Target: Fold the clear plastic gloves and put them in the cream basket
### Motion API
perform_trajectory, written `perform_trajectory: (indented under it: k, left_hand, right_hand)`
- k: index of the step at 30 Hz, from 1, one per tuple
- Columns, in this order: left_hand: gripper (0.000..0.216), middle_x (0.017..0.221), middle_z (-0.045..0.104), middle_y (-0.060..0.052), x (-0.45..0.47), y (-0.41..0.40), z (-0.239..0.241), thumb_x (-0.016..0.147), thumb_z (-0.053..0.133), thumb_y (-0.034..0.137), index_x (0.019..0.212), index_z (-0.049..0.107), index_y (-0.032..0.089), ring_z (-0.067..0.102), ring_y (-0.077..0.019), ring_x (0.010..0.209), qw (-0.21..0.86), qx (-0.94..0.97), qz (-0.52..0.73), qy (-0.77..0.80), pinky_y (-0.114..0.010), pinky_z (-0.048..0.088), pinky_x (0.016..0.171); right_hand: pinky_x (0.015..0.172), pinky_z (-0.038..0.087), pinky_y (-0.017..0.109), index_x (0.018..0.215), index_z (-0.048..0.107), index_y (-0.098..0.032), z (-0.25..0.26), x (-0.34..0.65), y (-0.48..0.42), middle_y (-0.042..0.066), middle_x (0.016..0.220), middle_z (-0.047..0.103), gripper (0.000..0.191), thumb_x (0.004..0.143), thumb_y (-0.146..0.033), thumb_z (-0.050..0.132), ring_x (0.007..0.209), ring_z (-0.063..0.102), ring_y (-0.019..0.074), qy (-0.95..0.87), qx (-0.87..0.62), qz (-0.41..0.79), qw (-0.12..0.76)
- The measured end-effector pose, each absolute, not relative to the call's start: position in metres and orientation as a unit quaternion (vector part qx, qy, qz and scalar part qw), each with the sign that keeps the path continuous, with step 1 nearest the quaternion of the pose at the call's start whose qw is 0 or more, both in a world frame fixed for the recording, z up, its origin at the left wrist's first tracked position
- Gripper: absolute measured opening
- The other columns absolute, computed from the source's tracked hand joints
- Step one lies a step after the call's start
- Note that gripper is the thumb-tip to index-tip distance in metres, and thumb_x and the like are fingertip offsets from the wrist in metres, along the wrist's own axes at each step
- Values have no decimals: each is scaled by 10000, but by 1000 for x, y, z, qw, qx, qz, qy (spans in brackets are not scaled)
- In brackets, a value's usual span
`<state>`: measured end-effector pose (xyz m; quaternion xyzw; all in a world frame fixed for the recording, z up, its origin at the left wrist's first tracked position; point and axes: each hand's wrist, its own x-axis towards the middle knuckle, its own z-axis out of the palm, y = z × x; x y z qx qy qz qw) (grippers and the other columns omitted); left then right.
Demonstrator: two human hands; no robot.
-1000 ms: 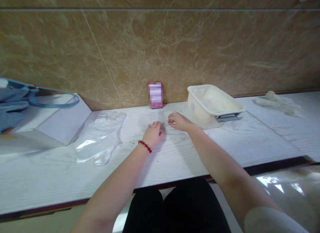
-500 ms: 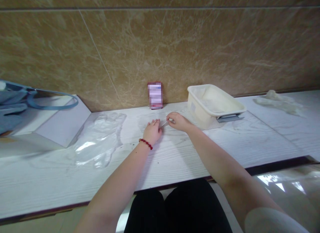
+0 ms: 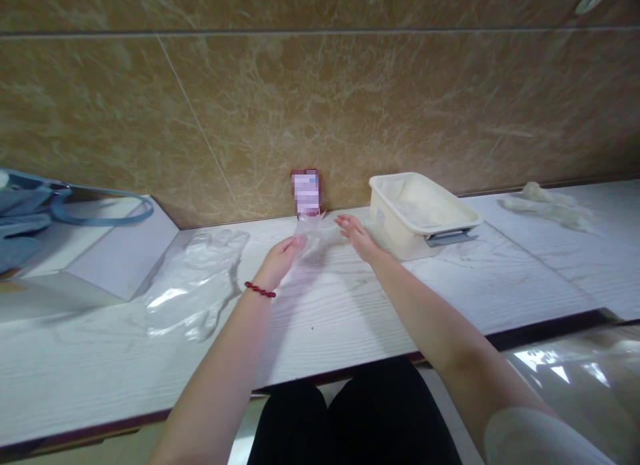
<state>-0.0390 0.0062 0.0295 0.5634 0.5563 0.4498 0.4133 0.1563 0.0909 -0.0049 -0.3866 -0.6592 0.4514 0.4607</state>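
My left hand (image 3: pixel 281 255), with a red bead bracelet at the wrist, is raised over the white counter (image 3: pixel 350 298) and pinches the edge of a thin clear plastic glove (image 3: pixel 313 235). The glove hangs loose between my two hands and is hard to see against the counter. My right hand (image 3: pixel 356 233) is beside it on the right, fingers stretched out and apart, close to the glove's far edge; whether it touches it I cannot tell. A small card (image 3: pixel 306 193) leans on the brown wall just behind the hands.
Another clear plastic glove (image 3: pixel 195 285) lies flat on the counter to the left. A cream plastic tub (image 3: pixel 420 212) stands at the right by the wall. Crumpled gloves (image 3: pixel 547 205) lie far right. A white box (image 3: pixel 100 252) with a blue bag (image 3: pixel 30 212) sits at the left.
Both hands have lifted off the counter. The left hand has picked up the clear glove and drawn it up and left. The right hand's fingers have opened.
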Motion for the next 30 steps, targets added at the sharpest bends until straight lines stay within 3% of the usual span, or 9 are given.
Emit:
perform_trajectory:
  k: [2,4,7,10,14,17,21,26,30]
  left_hand:
    - [337,1083,578,-92,-47,-5,44,807,415,296,1093,520,152,510,-219,1026,567,470,494,462,-390,410,847]
    - [335,1071,582,-76,-55,-12,54,815,405,263,1131,489,185,526,-203,1008,654,398,511,390,-399,431,825]
    - [322,987,612,-78,-64,-11,55,819,392,229,1120,496,177,574,-184,919,703,330,513,367,-370,463,783]
    - [294,899,630,-88,-67,0,39,813,381,186,1070,513,135,604,-183,832,729,288,477,398,-357,486,737]
    - [245,817,636,-63,-65,13,17,807,353,144,976,530,140,611,-179,784,751,263,413,444,-382,491,725]
    - [240,825,630,-58,-63,15,11,809,336,154,946,533,145,604,-174,799,754,268,391,454,-394,479,764]
    - [281,935,615,-81,-64,11,14,785,353,137,1017,510,138,588,-177,881,752,278,389,454,-376,457,819]
    - [527,1037,585,-102,-65,6,19,714,364,2,1220,339,145,592,-192,902,747,301,399,439,-377,467,797]
    - [488,1002,597,-114,-64,4,21,760,366,28,1228,324,157,613,-181,842,733,310,414,443,-340,496,729]
  right_hand:
    - [872,367,314,1172,373,-190,2,156,86,104,1218,454,515,844,-515,146,1121,416,148,-620,-367,550,423]
    - [844,395,333,1164,403,-180,10,154,77,112,1178,492,594,833,-540,65,1067,473,163,-578,-333,647,369]
    - [790,438,352,1085,487,-153,17,149,64,114,1054,571,646,807,-590,101,943,555,185,-501,-284,762,296]
    - [727,478,324,963,549,-135,15,143,57,99,934,617,534,825,-541,231,835,598,174,-437,-276,822,240]
    - [630,507,239,863,575,-131,5,140,56,62,828,639,233,809,-329,465,718,616,128,-425,-316,825,196]
    - [588,513,209,857,589,-122,-1,141,57,47,790,643,127,758,-186,543,684,617,117,-453,-321,812,176]
    - [620,515,196,866,588,-125,-3,141,57,38,752,651,148,724,-94,559,694,621,108,-449,-329,811,182]
    - [628,514,176,902,562,-134,0,141,58,26,728,651,192,724,-63,545,679,623,92,-438,-329,810,210]
    - [569,517,179,972,535,-168,2,143,59,16,726,645,238,757,-71,503,663,622,92,-431,-328,812,220]
